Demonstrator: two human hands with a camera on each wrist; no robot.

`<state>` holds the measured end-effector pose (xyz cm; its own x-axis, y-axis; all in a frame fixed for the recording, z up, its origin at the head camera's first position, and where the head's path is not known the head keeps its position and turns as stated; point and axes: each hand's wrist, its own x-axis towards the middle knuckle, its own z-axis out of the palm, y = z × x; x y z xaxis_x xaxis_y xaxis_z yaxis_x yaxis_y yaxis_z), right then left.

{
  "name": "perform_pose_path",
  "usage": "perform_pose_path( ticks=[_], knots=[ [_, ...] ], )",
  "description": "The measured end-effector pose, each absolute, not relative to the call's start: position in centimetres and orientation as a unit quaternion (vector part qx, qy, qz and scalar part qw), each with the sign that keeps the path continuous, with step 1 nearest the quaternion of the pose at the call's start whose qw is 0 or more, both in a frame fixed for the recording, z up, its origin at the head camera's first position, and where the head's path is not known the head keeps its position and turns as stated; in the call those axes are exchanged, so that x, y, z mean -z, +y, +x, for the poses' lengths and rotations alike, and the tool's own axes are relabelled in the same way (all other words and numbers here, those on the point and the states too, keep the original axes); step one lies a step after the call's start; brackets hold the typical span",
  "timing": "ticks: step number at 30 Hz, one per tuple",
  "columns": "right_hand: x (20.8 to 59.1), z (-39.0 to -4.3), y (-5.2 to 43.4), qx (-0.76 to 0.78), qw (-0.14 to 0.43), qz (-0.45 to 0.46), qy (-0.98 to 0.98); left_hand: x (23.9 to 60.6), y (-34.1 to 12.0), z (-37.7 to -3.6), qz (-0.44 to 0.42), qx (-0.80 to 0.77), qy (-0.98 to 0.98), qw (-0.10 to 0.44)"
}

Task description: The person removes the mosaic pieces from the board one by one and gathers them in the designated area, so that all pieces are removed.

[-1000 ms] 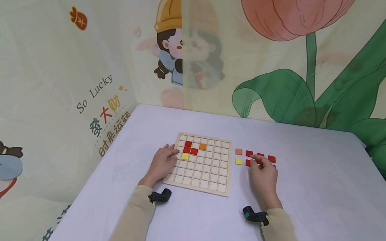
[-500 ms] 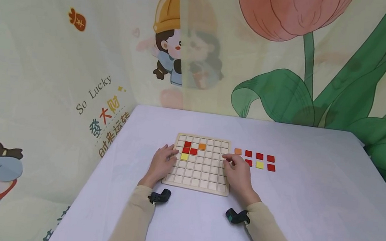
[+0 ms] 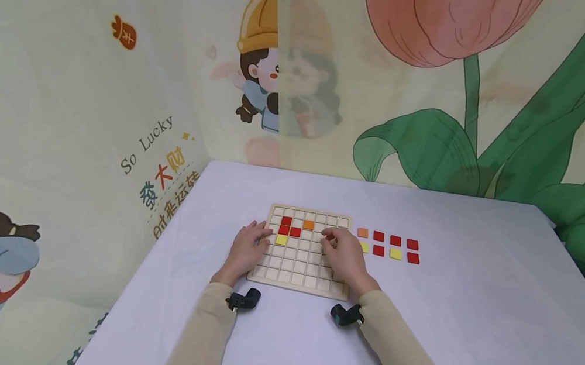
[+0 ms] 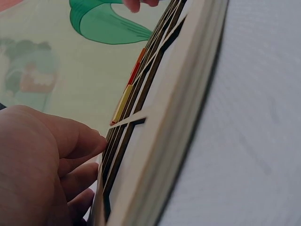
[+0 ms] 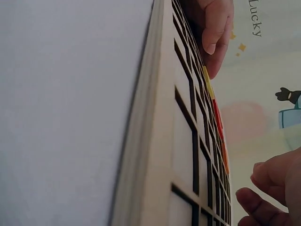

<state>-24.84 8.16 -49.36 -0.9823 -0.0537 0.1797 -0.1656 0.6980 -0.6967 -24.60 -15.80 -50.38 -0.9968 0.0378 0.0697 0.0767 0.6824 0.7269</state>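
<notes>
Printed fabric backdrop on two sides: left panel carries "So Lucky" [image 3: 146, 144] in slanted script, with a column of Chinese characters below it that I cannot read reliably; a cartoon child in a yellow hard hat [image 3: 262, 62] at the corner seam; a large pink tulip [image 3: 445, 21] with green leaves on the right panel. Counter [image 3: 470, 317] is covered in a pale lavender-white cloth, faintly textured in the wrist views.

Wooden grid board [image 3: 303, 251] lies flat near the middle of the counter. Seated in its upper-left cells: three red tiles [image 3: 290, 227], one yellow tile [image 3: 281, 239] just under them, one orange tile [image 3: 308, 224] a little to the right. Loose tiles [image 3: 395, 248] sit in two short rows on the cloth just right of the board: orange, red and yellow.

Left hand [image 3: 248, 249] rests flat on the board's left edge, fingers relaxed and spread, tips near the yellow tile; it holds nothing. Right hand [image 3: 342, 254] is over the board's right half, fingers curled downward, tips together near the upper middle cells. Whether a tile sits between those fingertips cannot be told. Both sleeves are beige, each wrist wearing a small black camera.
</notes>
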Motion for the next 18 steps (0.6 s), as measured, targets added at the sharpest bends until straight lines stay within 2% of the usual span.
perform_pose_path(
  ticks=[18],
  knots=[
    [49.0,-26.5,5.8,-0.341,0.034,0.077,-0.936,50.4,-15.9,-24.6,-0.034,0.393,-0.918,0.027]
  ],
)
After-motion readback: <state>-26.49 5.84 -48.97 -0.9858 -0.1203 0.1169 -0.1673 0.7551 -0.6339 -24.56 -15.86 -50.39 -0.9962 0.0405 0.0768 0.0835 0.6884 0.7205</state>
